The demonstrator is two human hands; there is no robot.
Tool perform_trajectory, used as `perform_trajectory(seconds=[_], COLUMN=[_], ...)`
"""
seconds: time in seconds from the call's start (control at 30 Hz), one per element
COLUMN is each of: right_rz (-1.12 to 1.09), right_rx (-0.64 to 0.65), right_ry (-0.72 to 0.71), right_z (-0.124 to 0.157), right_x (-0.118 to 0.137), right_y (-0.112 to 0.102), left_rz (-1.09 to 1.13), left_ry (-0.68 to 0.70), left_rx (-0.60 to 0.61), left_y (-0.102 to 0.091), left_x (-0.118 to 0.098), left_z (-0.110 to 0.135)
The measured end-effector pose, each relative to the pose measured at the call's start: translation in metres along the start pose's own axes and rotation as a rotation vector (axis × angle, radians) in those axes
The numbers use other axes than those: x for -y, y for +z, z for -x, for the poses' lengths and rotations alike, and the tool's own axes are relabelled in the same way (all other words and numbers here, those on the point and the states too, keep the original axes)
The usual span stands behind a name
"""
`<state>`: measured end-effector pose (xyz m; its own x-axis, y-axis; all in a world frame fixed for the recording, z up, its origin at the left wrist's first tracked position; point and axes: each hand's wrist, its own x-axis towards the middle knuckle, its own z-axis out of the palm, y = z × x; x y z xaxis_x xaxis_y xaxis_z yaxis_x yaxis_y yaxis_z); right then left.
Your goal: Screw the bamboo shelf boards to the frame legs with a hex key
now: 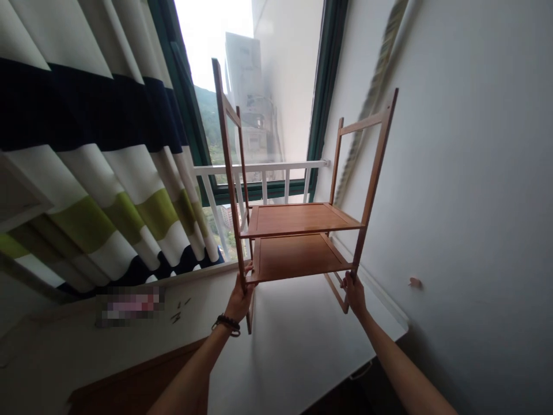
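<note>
A small wooden shelf rack (298, 222) with two brown shelf boards and tall side frames is held up in front of the window. My left hand (239, 300), with a dark bead bracelet on the wrist, is closed around the rack's near left leg. My right hand (355, 293) is closed around the near right leg. The rack hangs above a white tabletop (298, 340), and its lower leg ends are close to that surface.
A striped curtain (86, 173) in white, navy and green hangs at the left. The window (259, 115) has a green frame and a white rail. A white wall (466, 202) stands close on the right. Small dark bits (177, 311) lie on the table's left part.
</note>
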<state>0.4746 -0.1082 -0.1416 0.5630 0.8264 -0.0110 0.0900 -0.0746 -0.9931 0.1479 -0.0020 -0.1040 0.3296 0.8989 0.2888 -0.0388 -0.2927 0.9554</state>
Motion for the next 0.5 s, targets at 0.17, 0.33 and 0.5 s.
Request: perform_trajectory(seconds=[0.17,0.33,0.5], right_rz=[0.139,0.285,0.509], right_rx=[-0.112,-0.142,-0.189], right_ry=[-0.041,-0.015,0.033], right_z=[-0.011,-0.019,-0.016], right_x=[-0.024,-0.036,-0.041], right_y=[0.003,-0.001,-0.002], left_rz=[-0.026,-0.006,-0.28], left_ry=[-0.039,-0.039,-0.019], left_rx=[0.0,-0.015,-0.051], left_y=[0.006,0.017,0.017], left_x=[0.03,0.044,0.056], left_z=[0.013,0.021,0.02])
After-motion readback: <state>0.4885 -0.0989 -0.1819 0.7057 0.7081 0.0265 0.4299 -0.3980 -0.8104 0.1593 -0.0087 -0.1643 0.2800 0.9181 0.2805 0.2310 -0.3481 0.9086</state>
